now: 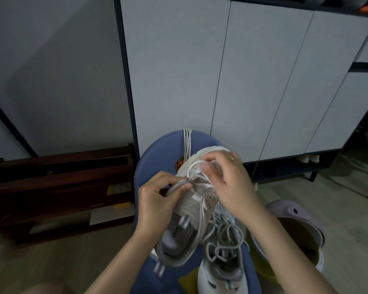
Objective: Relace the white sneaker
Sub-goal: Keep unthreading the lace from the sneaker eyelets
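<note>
presently, item by item, all of it taken from my two hands outward:

- left hand: fingers curled, thumb and forefinger pinching a grey lace loop at the side of the shoe's throat.
- right hand: fingers bent down over the forepart of the shoe, fingertips pinching a white lace that arcs up just beyond my thumb; a ring shows on one finger.
- white sneaker: held up between both hands, toe pointing away from me, opening toward me, insole with dark lettering visible below my left hand.
- second sneaker: below my right wrist, nearer to me, with loose grey laces heaped over its opening.
- blue seat: under and beyond both hands, with several pale cords running over its far edge.
- lilac clog: just right of my right forearm, beside a yellow-lined tub.
- dark wooden rack: on the floor well left of my left hand.
- white cabinet doors: standing beyond both hands.
</note>
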